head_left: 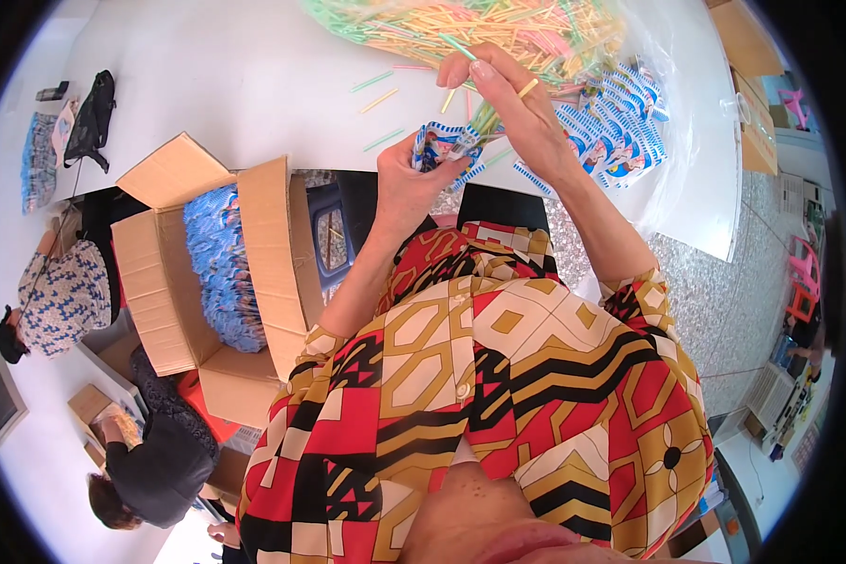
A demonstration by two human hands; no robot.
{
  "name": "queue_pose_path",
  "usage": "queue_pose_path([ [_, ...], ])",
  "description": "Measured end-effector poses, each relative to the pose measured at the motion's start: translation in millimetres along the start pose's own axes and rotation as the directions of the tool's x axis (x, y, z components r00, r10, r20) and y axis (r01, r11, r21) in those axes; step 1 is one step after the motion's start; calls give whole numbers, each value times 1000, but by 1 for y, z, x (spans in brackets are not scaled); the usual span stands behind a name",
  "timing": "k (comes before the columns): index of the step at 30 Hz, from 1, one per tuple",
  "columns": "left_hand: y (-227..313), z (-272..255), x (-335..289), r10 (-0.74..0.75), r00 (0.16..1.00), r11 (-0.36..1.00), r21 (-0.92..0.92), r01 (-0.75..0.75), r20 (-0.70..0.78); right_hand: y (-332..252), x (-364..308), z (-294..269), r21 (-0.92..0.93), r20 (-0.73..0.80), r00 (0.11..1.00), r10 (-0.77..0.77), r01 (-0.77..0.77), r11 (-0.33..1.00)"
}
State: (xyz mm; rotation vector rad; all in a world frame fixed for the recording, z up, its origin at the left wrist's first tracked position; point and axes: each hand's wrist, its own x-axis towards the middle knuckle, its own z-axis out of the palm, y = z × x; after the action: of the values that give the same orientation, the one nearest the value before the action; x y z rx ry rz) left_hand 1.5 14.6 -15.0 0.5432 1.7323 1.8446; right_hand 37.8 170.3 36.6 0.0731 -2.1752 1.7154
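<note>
Taking the packet (437,148) in the person's left hand (406,183) as clock centre, the counter (244,85) bears heaped straws (508,42) between twelve and one, loose straws (379,101) at ten, more packets (622,141) at three and a bag (90,122) at nine. Off its near edge, at eight o'clock, a carton (158,291) holds packaged goods (221,273), with a chair (323,218) between it and the person.

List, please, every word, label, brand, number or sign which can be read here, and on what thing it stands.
No text is clear enough to quote.
Packet in the left hand: printed, but too small and creased to read.
Blue-and-white packets on the table: pictures show; any lettering is too small.
Blue packets in the open carton: print too blurred.
</note>
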Motion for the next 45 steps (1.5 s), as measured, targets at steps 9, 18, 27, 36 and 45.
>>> queue_pose_path([
  [9,-4,-2,2,-8,1000,1000,15,8,-7,-1,4,-2,46,111,993,-32,27,999],
  [18,-4,-8,4,45,998,999,8,-45,-36,30,18,-15,568,-38,994,102,-62,821],
  [27,-6,-13,9,82,992,997,0,-83,-91,74,-9,-16,-682,-180,956,-233,49,729],
  [36,-2,-11,8,-28,997,991,-132,18,-78,35,-32,-11,211,148,942,302,-328,921],
  [45,2,-8,4,-91,995,949,-307,75,-38,36,-31,-14,319,62,932,358,-358,877],
])
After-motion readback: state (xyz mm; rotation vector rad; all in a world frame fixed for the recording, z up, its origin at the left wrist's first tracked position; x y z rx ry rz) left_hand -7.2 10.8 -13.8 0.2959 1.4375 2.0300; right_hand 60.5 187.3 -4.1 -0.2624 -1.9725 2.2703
